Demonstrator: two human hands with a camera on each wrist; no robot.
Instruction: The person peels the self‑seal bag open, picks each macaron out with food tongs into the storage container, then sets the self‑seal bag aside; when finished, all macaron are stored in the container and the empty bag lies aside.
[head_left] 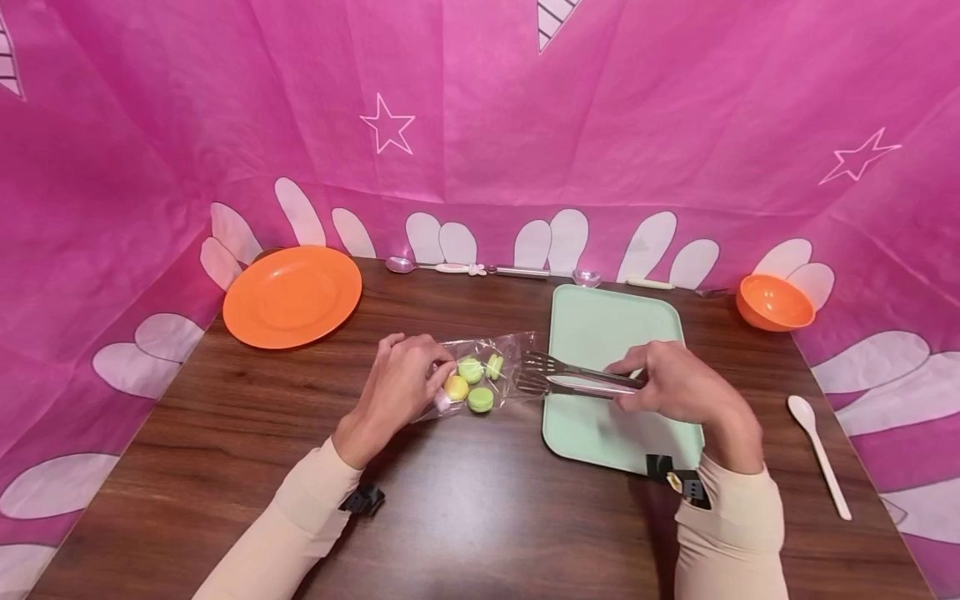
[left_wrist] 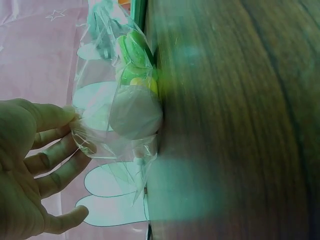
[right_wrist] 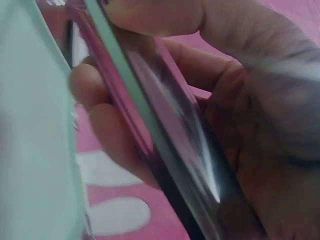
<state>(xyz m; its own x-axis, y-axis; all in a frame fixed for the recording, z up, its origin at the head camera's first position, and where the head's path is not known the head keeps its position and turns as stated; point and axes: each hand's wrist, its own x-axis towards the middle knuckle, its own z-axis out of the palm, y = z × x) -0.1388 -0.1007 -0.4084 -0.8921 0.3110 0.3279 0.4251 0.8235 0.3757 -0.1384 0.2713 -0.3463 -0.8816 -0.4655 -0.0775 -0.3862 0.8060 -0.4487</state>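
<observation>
The step in hand looks to be reaching with tongs into a bag of sweets: the left hand [head_left: 401, 377] pinches one end of the clear, crinkled plastic bag [head_left: 491, 386], lying on the dark wood-grain table [head_left: 450, 517] just left of the flat, pale green rectangular tray [head_left: 615, 317], while the right hand [head_left: 678, 383] grips the shiny metal tongs [head_left: 600, 386] over that tray. The tongs' two slotted ends stand apart and overlap the bag's right end — whether they are inside its mouth, I cannot tell. The next move seems to call for a steady left pinch and a low, gentle entry, so that one sweet is caught without the film. As for counts, the bag shows three green macaron-like rounds [head_left: 481, 400], one yellow round [head_left: 456, 388] and one pale round [left_wrist: 135, 112] (plainest from the left wrist). There is one bag, one pair of tongs and one tray; beyond them I count one wide orange plate [head_left: 292, 296], one small orange bowl [head_left: 775, 302], one long white spoon [head_left: 820, 458] and, along the back edge — one rabbit-handled metal spoon [head_left: 401, 265], one metal ladle [head_left: 521, 272] and one pale-handled fork [head_left: 649, 283].
</observation>
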